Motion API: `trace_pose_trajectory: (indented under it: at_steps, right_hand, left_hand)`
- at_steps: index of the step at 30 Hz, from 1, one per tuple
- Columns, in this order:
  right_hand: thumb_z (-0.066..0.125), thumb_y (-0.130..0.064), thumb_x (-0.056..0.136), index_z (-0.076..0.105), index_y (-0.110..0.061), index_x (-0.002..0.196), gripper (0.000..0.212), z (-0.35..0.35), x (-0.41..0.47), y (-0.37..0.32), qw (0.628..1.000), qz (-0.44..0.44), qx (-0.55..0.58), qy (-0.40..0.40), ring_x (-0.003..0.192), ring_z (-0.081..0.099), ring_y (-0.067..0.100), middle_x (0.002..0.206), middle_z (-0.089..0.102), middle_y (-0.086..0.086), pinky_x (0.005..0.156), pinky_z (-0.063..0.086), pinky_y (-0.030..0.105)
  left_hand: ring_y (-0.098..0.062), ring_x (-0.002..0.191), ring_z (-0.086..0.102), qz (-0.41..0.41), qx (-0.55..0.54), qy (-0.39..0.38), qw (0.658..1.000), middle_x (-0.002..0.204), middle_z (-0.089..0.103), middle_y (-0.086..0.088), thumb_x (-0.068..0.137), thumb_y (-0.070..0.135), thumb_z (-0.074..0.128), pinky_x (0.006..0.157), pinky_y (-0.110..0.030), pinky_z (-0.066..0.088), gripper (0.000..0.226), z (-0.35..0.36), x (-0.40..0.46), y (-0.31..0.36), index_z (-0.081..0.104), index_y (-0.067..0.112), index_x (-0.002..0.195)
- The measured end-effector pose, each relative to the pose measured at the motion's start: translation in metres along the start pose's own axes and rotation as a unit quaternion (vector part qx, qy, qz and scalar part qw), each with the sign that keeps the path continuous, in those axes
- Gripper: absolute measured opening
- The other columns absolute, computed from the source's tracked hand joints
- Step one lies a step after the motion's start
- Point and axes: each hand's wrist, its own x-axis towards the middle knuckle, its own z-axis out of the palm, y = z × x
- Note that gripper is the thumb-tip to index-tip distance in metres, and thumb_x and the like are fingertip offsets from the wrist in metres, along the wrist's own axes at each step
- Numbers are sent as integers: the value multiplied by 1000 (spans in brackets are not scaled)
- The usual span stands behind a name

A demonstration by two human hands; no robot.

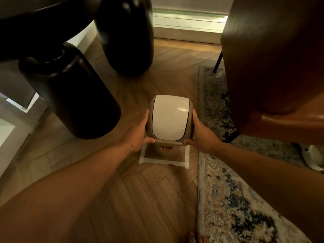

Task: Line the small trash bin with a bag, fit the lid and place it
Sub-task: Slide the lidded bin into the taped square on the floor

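Note:
A small beige trash bin (164, 150) with a white swing lid (169, 118) fitted on top stands inside a square of white tape (163, 162) on the wooden floor. My left hand (138, 133) grips the lid frame's left side, thumb on the near corner. On the opposite side, my right hand (201, 134) holds the frame the same way. No bag is visible from here; the bin's body is mostly hidden under the lid.
Two thick black table legs (70, 95) (126, 35) stand left and behind the bin. A brown chair (273, 67) with thin black legs sits right, on a patterned rug (228, 199). A white object (313, 158) lies at the far right.

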Motion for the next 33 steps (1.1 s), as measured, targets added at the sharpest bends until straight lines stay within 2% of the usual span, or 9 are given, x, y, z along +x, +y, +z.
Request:
trace_pose_trajectory:
  at_steps: [3, 7, 14, 17, 21, 24, 29, 33]
  right_hand:
    - [92, -30, 72, -35, -53, 146, 149, -4, 3, 1, 1000, -4, -7, -18, 142, 44, 31, 167, 27, 0, 110, 42, 48]
    - [91, -28, 73, -40, -60, 135, 148, -7, 5, 1, 1000, -5, -11, -22, 140, 47, 32, 165, 32, 2, 106, 42, 43]
    - [89, -28, 76, -38, -50, 145, 147, -6, 12, 0, 1000, 1, -15, -26, 138, 49, 34, 165, 32, 4, 104, 44, 45]
    - [89, -27, 76, -39, -49, 145, 147, -7, 13, -1, 1000, 1, -15, -26, 138, 48, 34, 166, 29, 3, 104, 44, 45]
    - [89, -27, 76, -36, -38, 150, 146, -9, 20, -2, 999, 5, -29, -33, 141, 44, 34, 169, 22, 4, 107, 41, 43]
    - [89, -27, 76, -39, -41, 147, 148, -10, 24, -2, 999, 3, -32, -35, 142, 43, 34, 170, 18, 3, 107, 40, 43]
    - [89, -28, 75, -46, -55, 133, 150, -10, 26, 0, 999, -2, -34, -25, 139, 48, 35, 169, 22, 3, 104, 43, 42]
    - [89, -28, 76, -42, -46, 144, 149, -12, 28, 0, 999, 7, -37, -30, 138, 48, 36, 168, 25, 5, 104, 43, 42]
  left_hand:
    - [-26, 150, 32, -1, 0, 4, 1000, 166, 29, 0, 69, 37, 92, 119, -51, 32, 140, 0, -2, -4, -25, 68, 140]
    - [-26, 151, 31, 0, -13, 10, 1000, 167, 27, 1, 68, 38, 93, 119, -51, 32, 140, -1, -2, -4, -20, 60, 148]
    - [-25, 153, 27, 16, 6, 18, 1000, 169, 23, 1, 69, 32, 93, 121, -45, 27, 137, -5, 8, -4, -10, 42, 159]
    - [-25, 151, 30, 9, 9, 15, 1000, 167, 28, -1, 69, 30, 93, 119, -43, 28, 137, -6, 9, -2, -10, 42, 159]
    - [-26, 151, 32, 2, 9, 12, 1000, 166, 31, -2, 70, 31, 93, 119, -45, 29, 137, -9, 12, 1, -11, 44, 158]
    - [-25, 150, 34, -3, 6, 9, 1000, 165, 33, -1, 69, 31, 93, 120, -46, 32, 138, -9, 14, 1, -13, 48, 156]
    - [-23, 151, 31, 0, 5, 13, 1000, 167, 28, 2, 67, 33, 94, 117, -39, 28, 140, -10, 17, 0, -14, 51, 154]
    - [-22, 151, 30, 8, 2, 19, 1000, 167, 27, 1, 67, 30, 94, 117, -36, 29, 139, -10, 20, 1, -10, 43, 158]
